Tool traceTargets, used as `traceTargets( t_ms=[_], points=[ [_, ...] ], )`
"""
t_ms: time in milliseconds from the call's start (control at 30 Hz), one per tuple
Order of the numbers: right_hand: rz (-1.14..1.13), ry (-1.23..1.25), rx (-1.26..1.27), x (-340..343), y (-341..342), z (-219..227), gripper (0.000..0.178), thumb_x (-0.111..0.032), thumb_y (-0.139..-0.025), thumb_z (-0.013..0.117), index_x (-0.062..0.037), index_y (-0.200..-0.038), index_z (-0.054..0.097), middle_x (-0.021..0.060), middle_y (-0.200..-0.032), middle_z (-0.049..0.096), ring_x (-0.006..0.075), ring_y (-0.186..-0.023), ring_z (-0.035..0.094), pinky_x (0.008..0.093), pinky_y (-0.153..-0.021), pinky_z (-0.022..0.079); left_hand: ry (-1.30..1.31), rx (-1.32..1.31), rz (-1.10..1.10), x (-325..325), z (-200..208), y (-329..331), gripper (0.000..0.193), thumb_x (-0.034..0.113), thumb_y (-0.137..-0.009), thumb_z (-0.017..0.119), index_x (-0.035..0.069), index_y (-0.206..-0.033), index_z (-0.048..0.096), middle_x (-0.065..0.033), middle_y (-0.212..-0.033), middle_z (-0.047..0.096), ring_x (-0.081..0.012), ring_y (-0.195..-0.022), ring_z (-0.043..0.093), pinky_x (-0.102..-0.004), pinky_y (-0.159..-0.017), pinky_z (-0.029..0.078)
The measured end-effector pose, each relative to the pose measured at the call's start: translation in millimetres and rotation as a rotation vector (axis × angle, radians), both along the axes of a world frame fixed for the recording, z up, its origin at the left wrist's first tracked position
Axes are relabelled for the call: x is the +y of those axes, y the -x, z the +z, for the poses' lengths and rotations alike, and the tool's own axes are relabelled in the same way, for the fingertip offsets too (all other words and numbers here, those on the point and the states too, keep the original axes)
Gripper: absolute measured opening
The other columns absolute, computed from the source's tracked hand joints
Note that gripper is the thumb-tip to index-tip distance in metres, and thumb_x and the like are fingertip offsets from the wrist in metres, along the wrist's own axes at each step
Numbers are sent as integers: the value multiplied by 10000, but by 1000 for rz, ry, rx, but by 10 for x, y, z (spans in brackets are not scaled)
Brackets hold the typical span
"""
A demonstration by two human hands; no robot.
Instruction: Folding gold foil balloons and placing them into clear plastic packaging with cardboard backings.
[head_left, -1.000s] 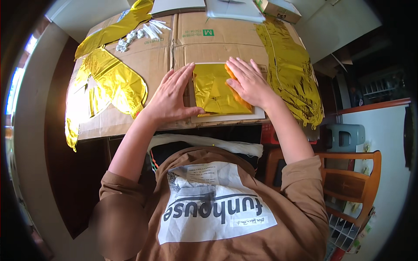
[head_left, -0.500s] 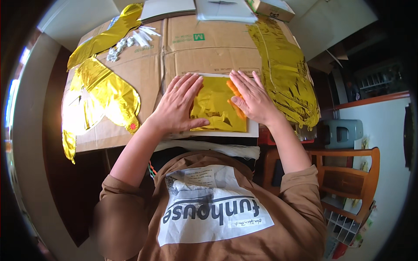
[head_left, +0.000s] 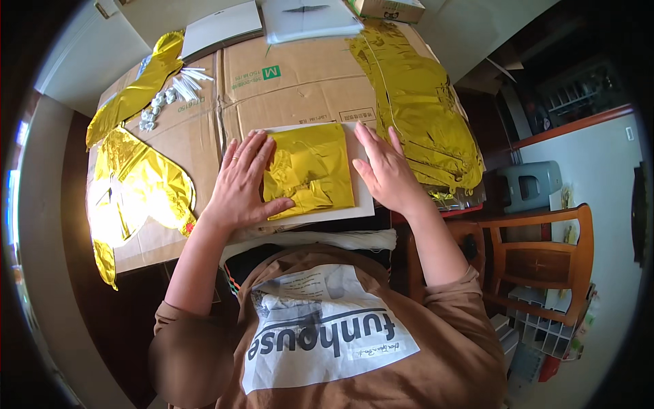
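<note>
Roughly square, glossy gold foil [head_left: 310, 168] with uneven wrinkles.

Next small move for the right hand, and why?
I'd probably bring the right hand left onto the folded gold foil and press its wrinkles flat. The foil looks creased across its middle and lower part; the left hand lies over its left edge, so can likely steady it; the right hand is open, just off the foil's right edge, at the white board.

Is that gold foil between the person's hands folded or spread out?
Folded: the gold foil makes a compact, creased rectangle with mostly straight edges, lying on a white board.
</note>
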State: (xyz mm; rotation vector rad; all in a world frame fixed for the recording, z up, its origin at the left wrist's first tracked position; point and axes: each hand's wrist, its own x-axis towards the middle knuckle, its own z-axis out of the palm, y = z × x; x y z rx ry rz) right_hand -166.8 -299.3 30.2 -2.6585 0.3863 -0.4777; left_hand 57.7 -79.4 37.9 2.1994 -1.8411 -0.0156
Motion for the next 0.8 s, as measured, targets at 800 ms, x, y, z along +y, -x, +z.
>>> traceTargets(
  t_ms=[800],
  points=[
    [39,260,221,70,-342,-118,796,-526,-1036,417,42,-1566,243,233,-1644,220,351,-1540,184,543,-1244,56,33,-65,7,-177,-151,139,1028,744,-903,476,-64,-1523,333,-276,-1596,296,-431,-1517,207,-522,-1239,121]
  ],
)
